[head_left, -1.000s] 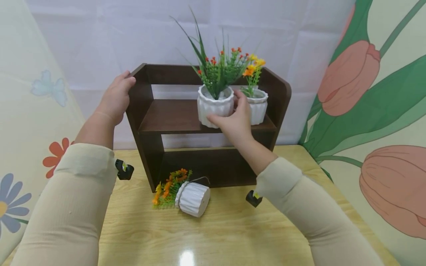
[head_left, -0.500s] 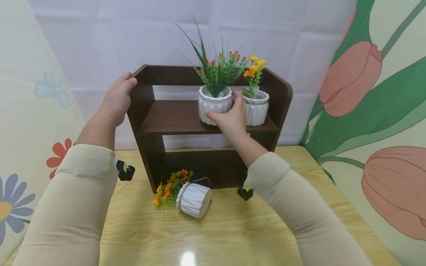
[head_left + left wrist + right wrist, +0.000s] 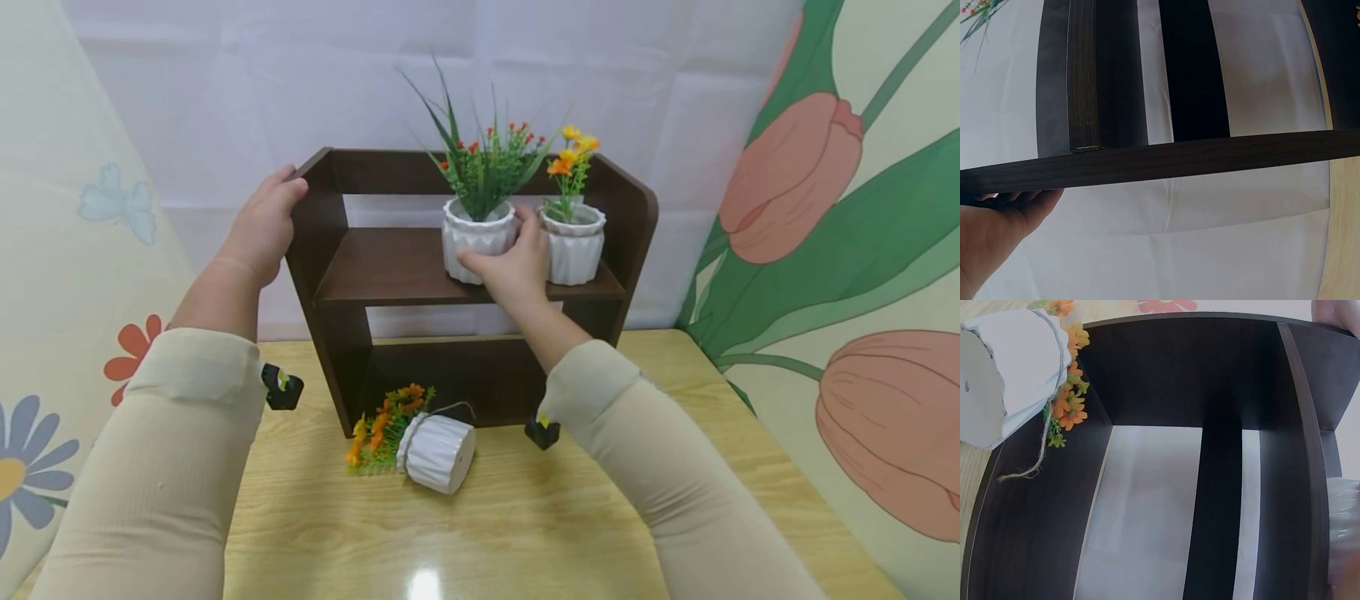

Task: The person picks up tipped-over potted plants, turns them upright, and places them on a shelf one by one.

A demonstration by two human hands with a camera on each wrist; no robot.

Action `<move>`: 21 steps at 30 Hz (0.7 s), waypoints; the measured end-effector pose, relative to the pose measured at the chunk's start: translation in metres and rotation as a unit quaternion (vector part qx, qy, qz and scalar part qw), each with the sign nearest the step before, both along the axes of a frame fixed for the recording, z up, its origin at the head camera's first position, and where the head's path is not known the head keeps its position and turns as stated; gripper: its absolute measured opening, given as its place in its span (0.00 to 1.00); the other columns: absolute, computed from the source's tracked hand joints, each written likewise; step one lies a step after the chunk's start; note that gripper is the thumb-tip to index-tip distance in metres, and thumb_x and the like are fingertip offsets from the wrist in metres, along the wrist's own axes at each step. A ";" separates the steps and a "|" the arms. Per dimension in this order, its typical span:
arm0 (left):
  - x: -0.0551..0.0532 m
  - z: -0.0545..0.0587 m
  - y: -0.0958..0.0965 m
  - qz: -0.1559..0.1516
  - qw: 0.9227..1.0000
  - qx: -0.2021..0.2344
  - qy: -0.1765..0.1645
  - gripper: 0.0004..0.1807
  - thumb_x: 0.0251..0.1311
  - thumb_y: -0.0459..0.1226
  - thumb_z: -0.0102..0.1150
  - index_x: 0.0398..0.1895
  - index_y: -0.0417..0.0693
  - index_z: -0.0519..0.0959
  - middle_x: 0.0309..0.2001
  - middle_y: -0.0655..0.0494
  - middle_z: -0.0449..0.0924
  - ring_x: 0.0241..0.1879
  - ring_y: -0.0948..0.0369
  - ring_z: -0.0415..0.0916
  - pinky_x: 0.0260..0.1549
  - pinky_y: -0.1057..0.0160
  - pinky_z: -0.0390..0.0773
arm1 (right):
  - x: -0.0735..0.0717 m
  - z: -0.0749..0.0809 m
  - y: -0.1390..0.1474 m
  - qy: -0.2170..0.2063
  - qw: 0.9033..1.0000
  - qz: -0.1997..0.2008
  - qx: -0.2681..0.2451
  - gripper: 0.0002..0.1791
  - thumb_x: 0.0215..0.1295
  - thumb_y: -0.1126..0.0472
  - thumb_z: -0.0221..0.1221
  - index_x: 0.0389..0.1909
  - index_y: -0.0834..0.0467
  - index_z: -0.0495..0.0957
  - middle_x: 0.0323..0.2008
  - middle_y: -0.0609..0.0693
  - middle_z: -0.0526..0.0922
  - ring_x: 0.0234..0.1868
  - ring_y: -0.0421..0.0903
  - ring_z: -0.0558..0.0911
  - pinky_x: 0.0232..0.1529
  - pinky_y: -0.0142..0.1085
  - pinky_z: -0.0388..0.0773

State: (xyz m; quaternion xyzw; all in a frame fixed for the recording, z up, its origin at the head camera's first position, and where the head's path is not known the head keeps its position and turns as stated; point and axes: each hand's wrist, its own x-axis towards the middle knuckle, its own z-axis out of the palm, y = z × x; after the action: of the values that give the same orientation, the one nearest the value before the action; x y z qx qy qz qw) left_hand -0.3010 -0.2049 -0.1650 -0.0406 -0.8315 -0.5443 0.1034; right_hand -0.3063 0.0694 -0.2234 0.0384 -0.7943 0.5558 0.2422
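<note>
A white fluted flowerpot (image 3: 477,242) with long green blades and small red flowers stands upright at the middle of the upper board. My right hand (image 3: 513,262) grips it from the right, thumb on the front and fingers behind its side. Close to the right of that hand is a second white pot (image 3: 574,250) with yellow and orange flowers. My left hand (image 3: 262,221) holds the upper front edge of the left side panel of the dark brown shelf (image 3: 390,262). The left wrist view shows fingers (image 3: 1041,206) against this panel's outer face.
A third white pot (image 3: 438,454) lies on its side on the wooden table (image 3: 330,525), before the lower board. Its orange flowers (image 3: 386,421) point left, against the shelf's front edge. White cloth (image 3: 225,100) hangs behind the shelf.
My right hand has moved slightly left and down with the red-flowered flowerpot, widening the gap to the yellow-flowered pot. My left hand has stayed on the side panel.
</note>
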 end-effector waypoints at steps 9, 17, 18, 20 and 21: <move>0.001 -0.001 0.000 -0.004 1.000 0.001 0.002 0.35 0.73 0.57 0.24 0.80 0.62 0.37 0.81 0.58 0.29 0.79 0.54 0.27 0.76 0.44 0.36 | -0.002 -0.004 -0.003 -0.020 1.000 0.008 -0.019 0.53 0.45 0.54 0.76 0.71 0.52 0.57 0.68 0.56 0.62 0.66 0.51 0.67 0.66 0.43 0.69; 0.001 0.000 -0.001 0.001 1.000 -0.004 -0.002 0.34 0.73 0.58 0.24 0.79 0.66 0.37 0.81 0.60 0.29 0.79 0.53 0.27 0.75 0.42 0.37 | -0.004 -0.005 -0.004 -0.011 1.000 0.005 -0.017 0.53 0.44 0.55 0.75 0.71 0.54 0.57 0.67 0.57 0.64 0.66 0.52 0.68 0.67 0.43 0.69; 0.001 0.000 -0.001 0.002 1.000 -0.004 -0.003 0.34 0.73 0.58 0.24 0.79 0.66 0.37 0.81 0.60 0.29 0.79 0.54 0.27 0.75 0.42 0.37 | -0.004 -0.005 -0.004 -0.009 1.000 0.004 -0.015 0.53 0.44 0.55 0.75 0.71 0.54 0.58 0.67 0.57 0.64 0.66 0.52 0.68 0.67 0.42 0.69; 0.000 0.000 -0.002 0.002 1.000 -0.005 -0.004 0.34 0.73 0.58 0.24 0.79 0.66 0.37 0.81 0.60 0.29 0.79 0.54 0.27 0.75 0.42 0.37 | -0.004 -0.005 -0.004 -0.004 1.000 0.004 -0.014 0.52 0.44 0.55 0.75 0.71 0.55 0.58 0.67 0.57 0.65 0.65 0.52 0.68 0.66 0.43 0.69; 0.000 0.000 -0.002 0.002 1.000 -0.005 -0.004 0.34 0.73 0.58 0.24 0.79 0.66 0.37 0.81 0.60 0.29 0.79 0.54 0.26 0.75 0.42 0.37 | -0.003 -0.005 -0.004 -0.002 1.000 0.003 -0.013 0.52 0.44 0.55 0.75 0.71 0.55 0.58 0.67 0.57 0.65 0.65 0.52 0.69 0.66 0.43 0.69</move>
State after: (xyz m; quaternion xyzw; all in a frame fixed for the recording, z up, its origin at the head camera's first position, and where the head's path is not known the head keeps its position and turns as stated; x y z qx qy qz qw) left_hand -0.3009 -0.2069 -0.1648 -0.0372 -0.8347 -0.5401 0.1012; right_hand -0.3097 0.0658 -0.2286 0.0368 -0.7877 0.5667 0.2388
